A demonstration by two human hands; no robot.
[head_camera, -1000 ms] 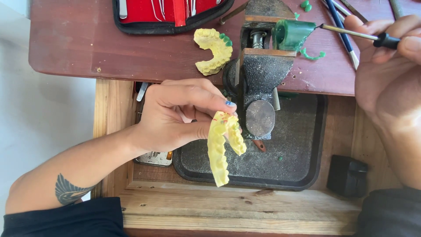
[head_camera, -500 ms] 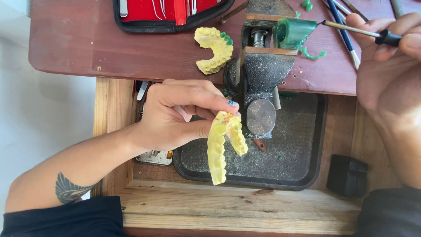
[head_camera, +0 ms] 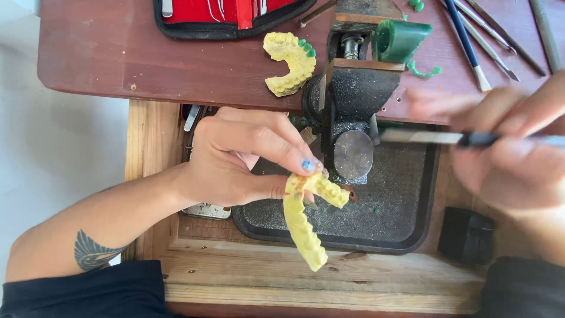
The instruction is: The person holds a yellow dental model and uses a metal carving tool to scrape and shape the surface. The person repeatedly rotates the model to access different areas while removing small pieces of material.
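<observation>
My left hand (head_camera: 247,156) pinches a yellow dental arch cast (head_camera: 306,218) between thumb and fingers, holding it above a black tray (head_camera: 406,229). The cast's two rows of teeth point down and to the right. My right hand (head_camera: 506,153), blurred by motion, grips a thin metal carving tool (head_camera: 429,137) with a dark handle. Its tip points left towards the vise, a short way right of and above the cast.
A black bench vise (head_camera: 353,100) clamps a green wax block (head_camera: 400,38) at the desk edge. A second yellow cast (head_camera: 288,62) with green wax bits lies on the reddish desk (head_camera: 118,53), near a red tool case (head_camera: 229,15) and several loose instruments (head_camera: 482,35). A small black box (head_camera: 468,235) sits lower right.
My right hand has come down and to the left with the tool, from the desk's top right corner to level with the vise. The left hand and cast stayed put.
</observation>
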